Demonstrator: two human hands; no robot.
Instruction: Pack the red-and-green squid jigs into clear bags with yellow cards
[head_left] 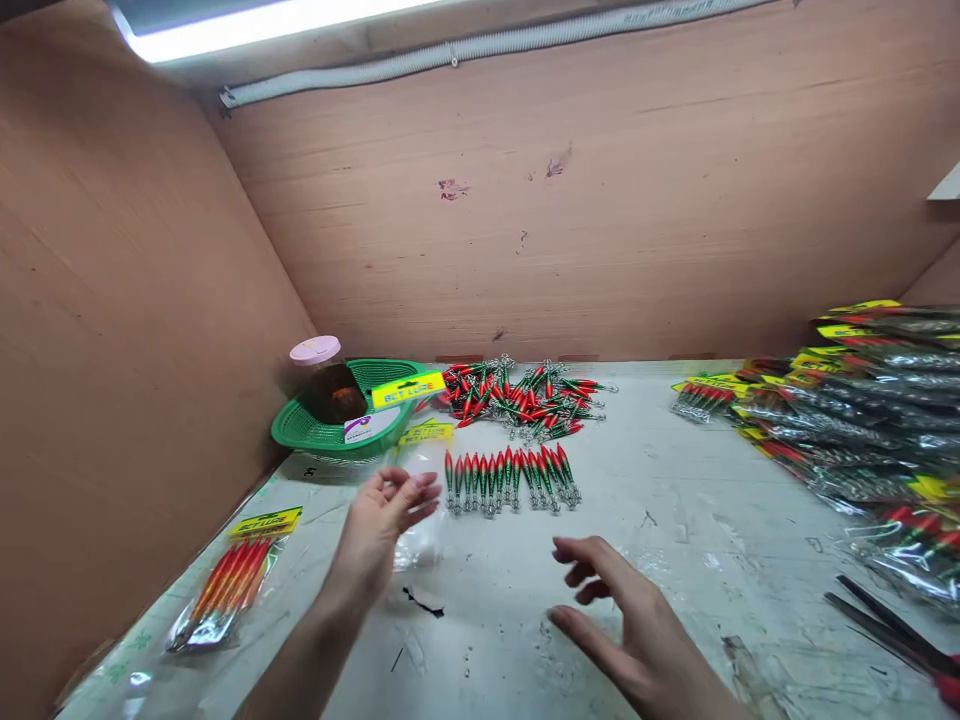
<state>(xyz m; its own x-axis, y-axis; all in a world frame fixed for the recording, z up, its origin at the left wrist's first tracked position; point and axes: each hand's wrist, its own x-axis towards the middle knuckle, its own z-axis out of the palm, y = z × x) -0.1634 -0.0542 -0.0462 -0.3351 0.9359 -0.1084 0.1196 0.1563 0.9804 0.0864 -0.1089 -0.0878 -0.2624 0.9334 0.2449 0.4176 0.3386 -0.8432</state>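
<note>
Red-and-green squid jigs (517,480) lie side by side in a row on the white tabletop, their hooked ends toward me. My left hand (382,520) hovers at the row's left end, fingers loosely bent and apart, with nothing visible in them. Partly behind that hand lies a clear plastic bag (420,545) with a yellow header. In front of the row, my right hand (619,610) is open, thumb and fingers spread, holding nothing. A loose heap of similar jigs (517,400) is behind the row.
At the back left, a green basket (289,432) holds a pink-lidded jar (337,395); a yellow header card (409,390) crosses its rim. A filled bag of orange jigs (232,580) lies left. Filled bags (847,425) are stacked right, behind scissors (892,625). Wooden panels enclose the table.
</note>
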